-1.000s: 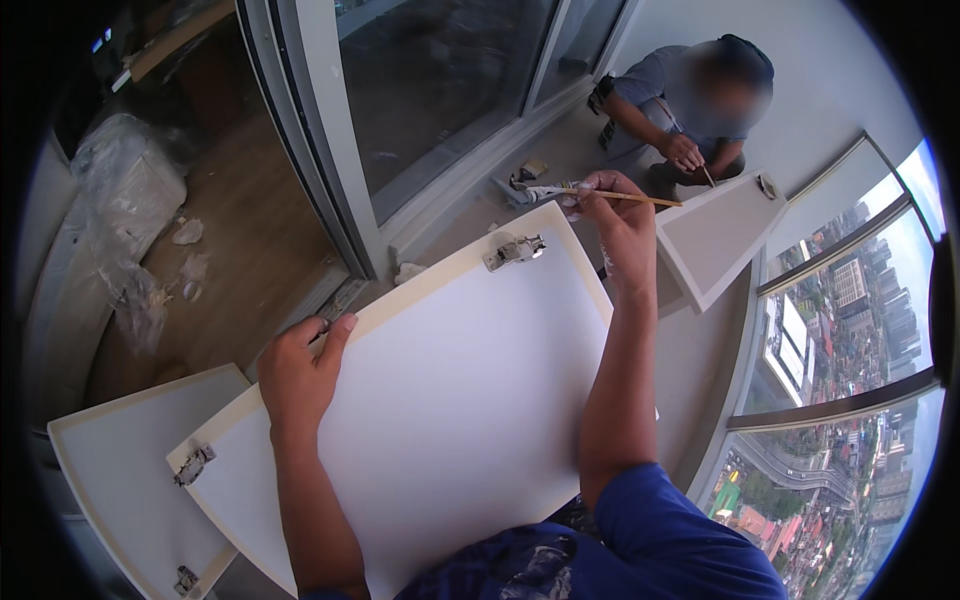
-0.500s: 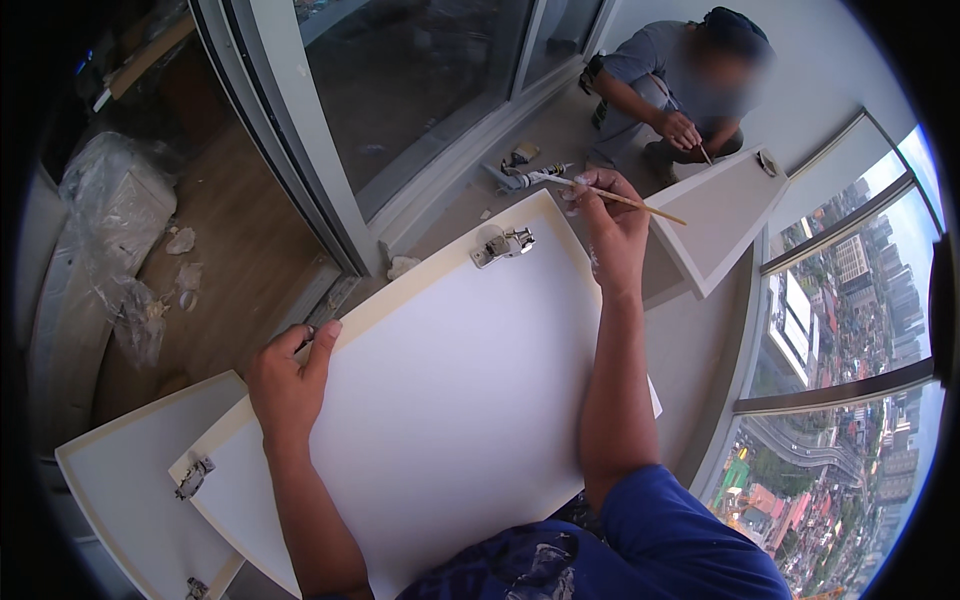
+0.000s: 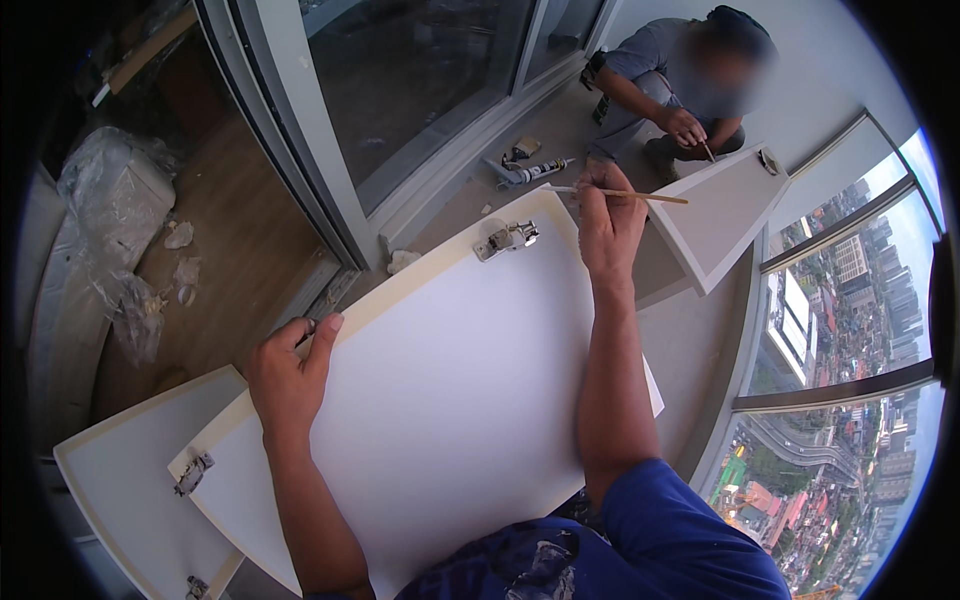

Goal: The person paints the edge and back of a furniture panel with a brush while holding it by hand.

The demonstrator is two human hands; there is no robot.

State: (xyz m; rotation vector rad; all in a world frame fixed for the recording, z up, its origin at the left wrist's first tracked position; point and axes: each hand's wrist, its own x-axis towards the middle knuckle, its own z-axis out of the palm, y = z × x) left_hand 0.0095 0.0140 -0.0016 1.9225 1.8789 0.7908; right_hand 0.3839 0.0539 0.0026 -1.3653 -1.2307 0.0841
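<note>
Panel (image 3: pixel 450 390) — broad, white, cream-edged

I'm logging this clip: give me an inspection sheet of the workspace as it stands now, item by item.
Surface: grey floor; the main panel's support is hidden.
Job's things: white rectangular panel with cream borders, bearing silver metal hinges; thin wooden-handled brush, tip near the panel's far corner, contact unclear.
Clutter: grey caulking gun; crumpled clear plastic sheeting.
Grip: left hand holds the panel's edge; right hand holds the brush.
Cables: nothing seen.
Surroundings: second white panel at left; crouching co-worker in grey; tall curved-looking windows over a city.
</note>
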